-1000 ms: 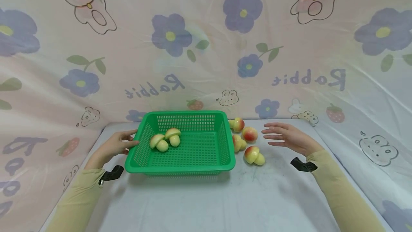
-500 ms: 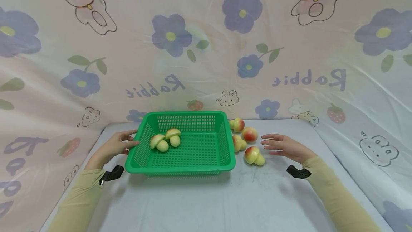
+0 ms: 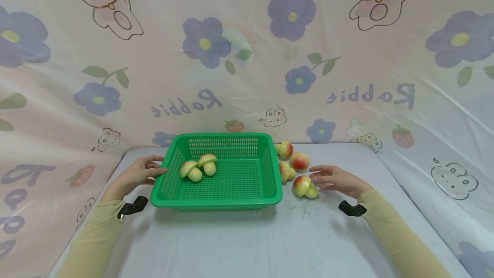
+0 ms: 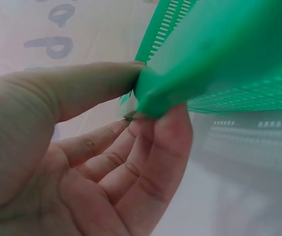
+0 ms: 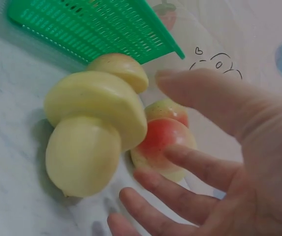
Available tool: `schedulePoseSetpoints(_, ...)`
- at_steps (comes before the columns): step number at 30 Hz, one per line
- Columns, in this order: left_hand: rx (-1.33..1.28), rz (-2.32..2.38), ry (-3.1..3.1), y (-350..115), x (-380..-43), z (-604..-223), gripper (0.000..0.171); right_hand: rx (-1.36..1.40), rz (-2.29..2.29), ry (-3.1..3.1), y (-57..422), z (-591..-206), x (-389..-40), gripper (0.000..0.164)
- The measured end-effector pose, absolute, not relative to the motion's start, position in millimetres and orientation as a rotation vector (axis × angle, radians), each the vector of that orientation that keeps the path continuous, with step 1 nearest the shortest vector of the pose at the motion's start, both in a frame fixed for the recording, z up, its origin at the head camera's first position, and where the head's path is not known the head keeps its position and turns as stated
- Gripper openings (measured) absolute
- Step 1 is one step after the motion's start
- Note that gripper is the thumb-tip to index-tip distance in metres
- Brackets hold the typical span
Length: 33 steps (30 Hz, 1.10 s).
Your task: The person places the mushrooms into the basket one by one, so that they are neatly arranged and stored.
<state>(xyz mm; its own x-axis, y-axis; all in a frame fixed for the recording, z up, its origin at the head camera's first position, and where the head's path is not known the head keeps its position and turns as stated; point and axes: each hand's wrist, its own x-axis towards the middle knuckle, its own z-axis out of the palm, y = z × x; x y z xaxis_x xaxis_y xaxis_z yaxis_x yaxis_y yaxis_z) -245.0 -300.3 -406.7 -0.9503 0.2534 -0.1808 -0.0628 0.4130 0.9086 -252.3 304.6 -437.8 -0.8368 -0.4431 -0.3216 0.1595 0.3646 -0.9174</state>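
My left hand grips the left rim of a green plastic basket; in the left wrist view the thumb lies above the rim and the fingers below it. Two toy mushrooms lie inside on the left. My right hand hovers with spread fingers just right of a yellow toy mushroom with a red-tinged cap. In the right wrist view that mushroom fills the space before the thumb and fingertips, with nothing held.
Beyond the near mushroom, more red-and-yellow toy mushrooms lie along the basket's right side, one partly behind its wall. A white cloth covers the table. A printed curtain rises at the back and both sides.
My right hand has moved left and toward me, down to the nearest mushroom. The left hand stays at the basket rim, and the basket and mushrooms have not moved.
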Motion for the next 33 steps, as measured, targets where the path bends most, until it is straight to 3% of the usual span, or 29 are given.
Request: schedulePoseSetpoints(33, 0.146, 1.595, 2.294, -304, -247, -406, 0.068, -0.285, -1.379, 2.186, 282, -449, -254, 0.059)
